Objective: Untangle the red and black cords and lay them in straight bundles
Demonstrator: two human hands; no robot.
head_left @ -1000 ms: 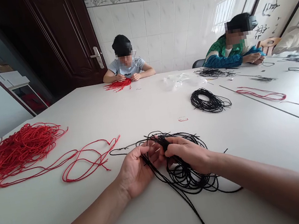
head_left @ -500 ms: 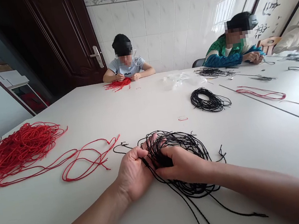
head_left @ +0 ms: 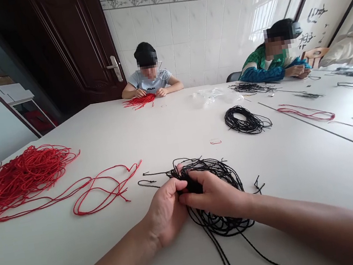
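Note:
A loose coil of black braided cords lies on the white table in front of me, with several strand ends trailing toward me and to the left. My left hand is curled round the coil's left side, its thumb pressed over the strands. From the right, my right hand grips the same bundle, thumb and fingers closed on it close to the left thumb. Most of my left fingers are hidden beneath the cords.
A heap of red cords lies at the left, with a loose red cord beside it. Farther off are a second black coil and clear plastic bags. Other people sit across the table, one handling red cords.
My left thumb has closed down over the cords, and my hands have come nearer each other. The strands at the coil's left are bunched more tightly.

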